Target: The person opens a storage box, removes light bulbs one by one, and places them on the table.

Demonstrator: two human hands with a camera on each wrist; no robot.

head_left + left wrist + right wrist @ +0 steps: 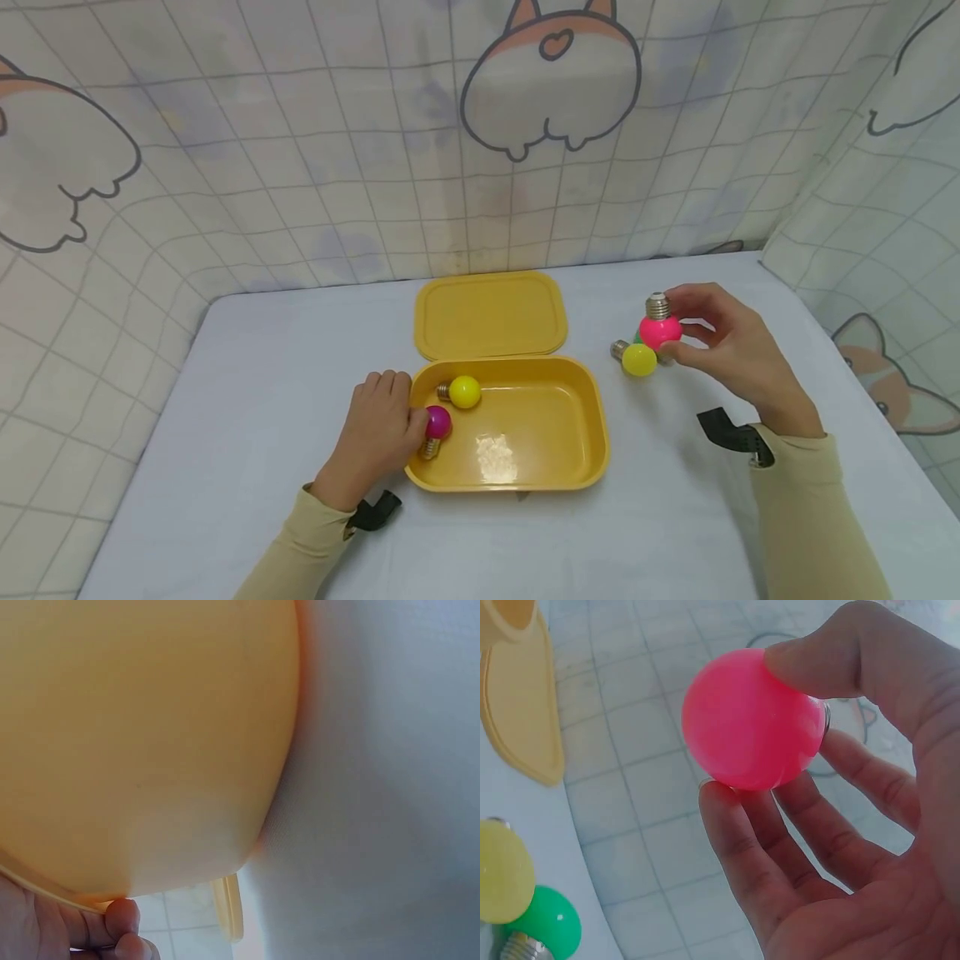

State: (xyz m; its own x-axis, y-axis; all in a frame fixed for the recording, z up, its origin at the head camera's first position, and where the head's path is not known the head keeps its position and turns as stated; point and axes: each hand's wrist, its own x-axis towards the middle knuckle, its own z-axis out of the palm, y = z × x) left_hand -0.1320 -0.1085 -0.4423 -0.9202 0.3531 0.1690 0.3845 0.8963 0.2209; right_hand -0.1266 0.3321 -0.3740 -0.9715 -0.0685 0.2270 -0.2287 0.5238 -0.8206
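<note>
My right hand [731, 350] pinches a pink light bulb [750, 724] between thumb and fingers, its metal screw base pointing up in the head view. Just below it on the table lie a yellow bulb [639, 360] and a green bulb [553, 922], the green one mostly hidden in the head view. My left hand [381, 429] grips the left rim of a yellow plastic box [525, 482], with fingertips [122, 918] curled under the rim. Inside the box, at its left side, are another yellow bulb [465, 392] and a magenta bulb [438, 422] close by my left thumb.
A flat yellow lid [491, 315] lies behind the box, right against its far edge. White cloth covers the table [285, 350]. Checked curtains [360, 183] with cartoon animals hang along the back and both sides.
</note>
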